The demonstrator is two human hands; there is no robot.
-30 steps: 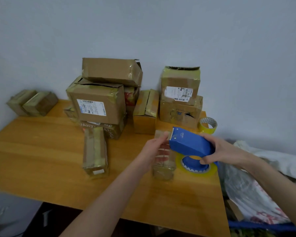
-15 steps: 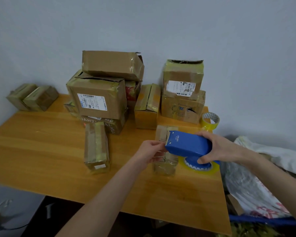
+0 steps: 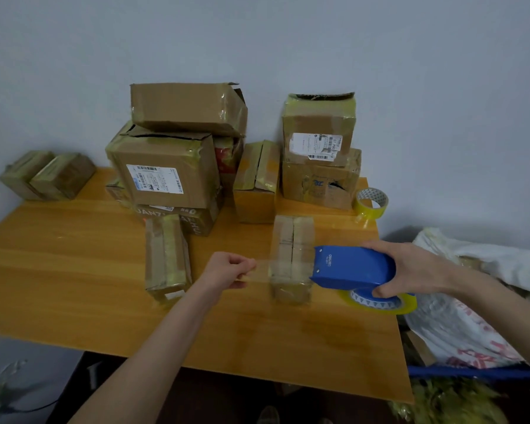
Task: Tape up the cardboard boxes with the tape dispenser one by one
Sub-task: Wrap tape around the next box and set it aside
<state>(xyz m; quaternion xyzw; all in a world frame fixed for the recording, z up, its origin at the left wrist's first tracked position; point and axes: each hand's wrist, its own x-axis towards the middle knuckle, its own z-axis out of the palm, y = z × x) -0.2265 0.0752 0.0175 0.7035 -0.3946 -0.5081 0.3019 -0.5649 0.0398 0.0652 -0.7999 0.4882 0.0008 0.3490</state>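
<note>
Nearest, the left grip (image 3: pixel 230 267) is curled tight, its fingertips pinching the free end of a clear tape strip (image 3: pixel 261 272) that runs level to the blue tape dispenser (image 3: pixel 351 267). The right grip (image 3: pixel 410 270) wraps round that dispenser from the right, and its yellowish tape roll (image 3: pixel 380 302) shows below. Strip and dispenser sit over a small cardboard box (image 3: pixel 292 232) lying on the desk (image 3: pixel 74 270); whether the strip touches it I cannot tell. To its left lies a narrow taped box (image 3: pixel 166 255). Farther back, stacked boxes (image 3: pixel 166 175) stand by the wall, with a spare tape roll (image 3: pixel 371 203) at the desk's far right corner.
</note>
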